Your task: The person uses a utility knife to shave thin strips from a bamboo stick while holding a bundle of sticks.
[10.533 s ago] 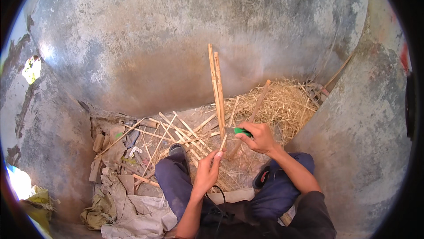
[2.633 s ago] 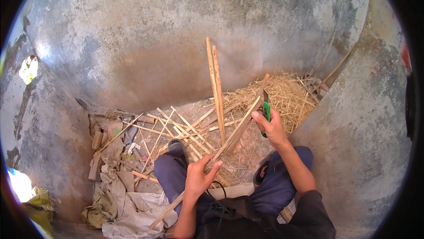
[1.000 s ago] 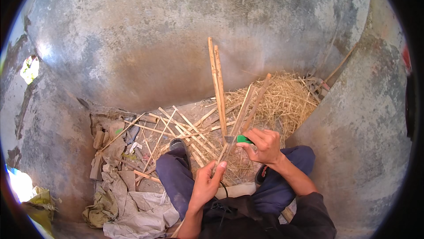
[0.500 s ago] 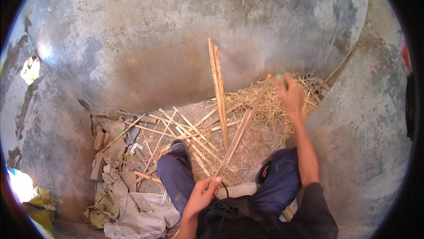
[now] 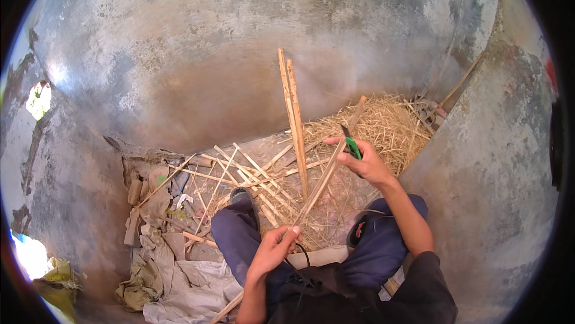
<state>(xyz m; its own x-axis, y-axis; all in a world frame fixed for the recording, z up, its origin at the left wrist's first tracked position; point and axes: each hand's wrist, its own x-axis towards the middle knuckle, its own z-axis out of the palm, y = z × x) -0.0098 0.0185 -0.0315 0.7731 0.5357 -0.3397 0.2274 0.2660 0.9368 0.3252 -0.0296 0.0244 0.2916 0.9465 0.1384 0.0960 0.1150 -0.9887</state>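
Note:
A long flat wooden strip slants away from my lap toward the straw. My left hand is closed around its near part, thumb on top. Farther up the strip is my right hand, closed on a green utility knife with its dark blade out, pointing away from me. Fingers of the right hand also lie at the strip; whether they grip it is hard to tell. Past the strip's left side, two pale wooden strips stand upright, leaning toward the wall.
A heap of straw-like shavings lies at the far right. Several thin sticks are scattered on the floor, centre left. Crumpled pale sacking and rubble lie at left. Grey plastered walls close in around me.
My right hand, with the knife, has come from beyond the strip's far end back toward me and onto the strip. My left hand has kept its hold, shifting slightly.

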